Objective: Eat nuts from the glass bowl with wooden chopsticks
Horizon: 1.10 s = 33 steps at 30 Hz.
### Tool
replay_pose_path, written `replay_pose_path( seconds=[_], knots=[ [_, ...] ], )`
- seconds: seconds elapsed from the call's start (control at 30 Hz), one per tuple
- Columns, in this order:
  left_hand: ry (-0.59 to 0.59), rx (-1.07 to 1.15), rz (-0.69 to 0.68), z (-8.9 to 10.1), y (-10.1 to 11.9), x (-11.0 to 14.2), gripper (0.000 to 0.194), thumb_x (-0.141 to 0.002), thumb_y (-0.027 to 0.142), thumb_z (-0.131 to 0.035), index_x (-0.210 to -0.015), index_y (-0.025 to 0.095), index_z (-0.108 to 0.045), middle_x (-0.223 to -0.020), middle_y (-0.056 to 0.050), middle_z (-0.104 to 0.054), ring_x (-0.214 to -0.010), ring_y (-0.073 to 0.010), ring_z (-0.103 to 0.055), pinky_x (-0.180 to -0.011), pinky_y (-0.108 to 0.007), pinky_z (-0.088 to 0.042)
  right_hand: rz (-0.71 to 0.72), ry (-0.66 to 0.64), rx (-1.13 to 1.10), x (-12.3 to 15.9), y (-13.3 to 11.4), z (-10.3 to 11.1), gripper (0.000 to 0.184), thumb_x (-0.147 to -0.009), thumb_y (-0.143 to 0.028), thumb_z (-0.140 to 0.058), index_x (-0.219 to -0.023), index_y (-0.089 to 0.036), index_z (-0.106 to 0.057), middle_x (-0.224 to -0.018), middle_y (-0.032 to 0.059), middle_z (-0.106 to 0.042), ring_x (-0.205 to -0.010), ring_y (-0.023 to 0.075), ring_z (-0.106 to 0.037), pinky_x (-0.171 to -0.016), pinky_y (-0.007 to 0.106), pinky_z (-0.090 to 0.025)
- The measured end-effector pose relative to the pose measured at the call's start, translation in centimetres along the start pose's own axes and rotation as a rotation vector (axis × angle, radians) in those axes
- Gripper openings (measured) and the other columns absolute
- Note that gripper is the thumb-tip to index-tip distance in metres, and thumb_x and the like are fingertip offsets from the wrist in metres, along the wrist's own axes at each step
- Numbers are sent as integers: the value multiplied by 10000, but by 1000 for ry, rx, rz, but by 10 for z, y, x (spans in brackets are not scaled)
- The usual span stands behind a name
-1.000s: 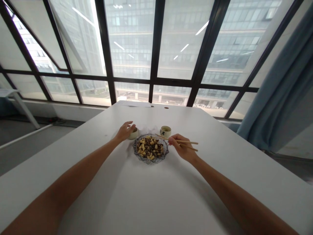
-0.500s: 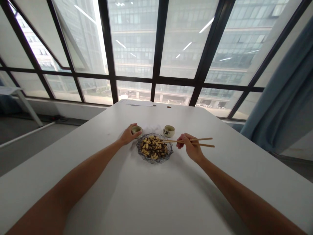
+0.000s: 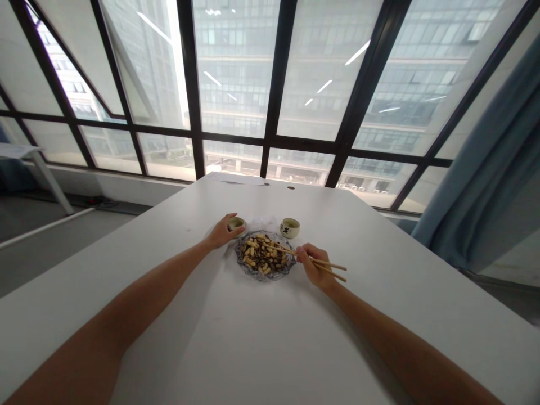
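My left hand [image 3: 224, 230] is closed round the side of a small pale green cup [image 3: 237, 225] that stands on the table. A pair of wooden chopsticks [image 3: 331, 268] is gripped in my right hand [image 3: 315, 264]. Their tips reach leftward into a clear glass plate [image 3: 248, 271] with a scalloped rim. Peanuts in the shell [image 3: 252, 259] and dark striped sunflower seeds [image 3: 267, 261] are heaped together on it. Whether the tips pinch anything is too small to make out. Behind the plate, to the right, a second cup [image 3: 289, 228] with dark written characters stands upright.
The white table [image 3: 236, 343] stretches away toward tall dark-framed windows [image 3: 270, 84]. Papers [image 3: 236, 179] lie at its far edge, near a small brown round thing [image 3: 291, 188]. A blue curtain [image 3: 485, 169] hangs at the right.
My right hand has moved left and a little closer to me, and the chopsticks now slant, with their back ends lower. My left hand stays at the cup. The view has tilted slightly.
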<state>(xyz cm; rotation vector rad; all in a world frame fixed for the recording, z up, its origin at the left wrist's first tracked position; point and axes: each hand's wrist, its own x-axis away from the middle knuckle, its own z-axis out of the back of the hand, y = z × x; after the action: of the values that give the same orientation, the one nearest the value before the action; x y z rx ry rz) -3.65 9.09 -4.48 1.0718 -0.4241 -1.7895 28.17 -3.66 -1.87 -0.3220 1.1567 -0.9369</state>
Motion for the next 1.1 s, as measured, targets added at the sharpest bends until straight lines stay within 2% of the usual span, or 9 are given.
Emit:
replay_pose_path(
  seconds=[0.3,0.47,0.7,1.1],
  knots=[
    [-2,-21,2,0,1,1,811,-769,657,-636,-1355,113,-502,-1268,-179,-633,-1147,-313,-631,-1012,-439,-495,-24,24,6,8,6,-9,483,-943,-558,-477,-611,-214,-542,-539,-4,-516,-524,150,-472,-500,276,-357],
    [-22,0,27,0,2,0,816,-759,660,-649,-1362,132,-496,-1177,-153,-679,-1054,-291,-665,-954,-429,-526,3,10,24,10,5,-9,478,-951,-555,-460,-626,-215,-547,-550,1,-537,-526,151,-483,-504,272,-369],
    [46,-22,50,0,3,0,828,-726,672,-670,-1356,165,-491,-1204,-151,-679,-1052,-292,-663,-949,-443,-524,36,-20,34,11,3,-10,440,-969,-506,-453,-648,-222,-553,-542,1,-539,-508,153,-490,-501,278,-369],
    [43,32,64,5,-1,5,892,-689,678,-708,-1374,163,-463,-1155,-144,-706,-1023,-282,-688,-936,-446,-539,96,-36,29,9,4,-16,431,-985,-476,-432,-640,-229,-503,-543,-11,-510,-493,139,-472,-497,268,-347]
  ],
)
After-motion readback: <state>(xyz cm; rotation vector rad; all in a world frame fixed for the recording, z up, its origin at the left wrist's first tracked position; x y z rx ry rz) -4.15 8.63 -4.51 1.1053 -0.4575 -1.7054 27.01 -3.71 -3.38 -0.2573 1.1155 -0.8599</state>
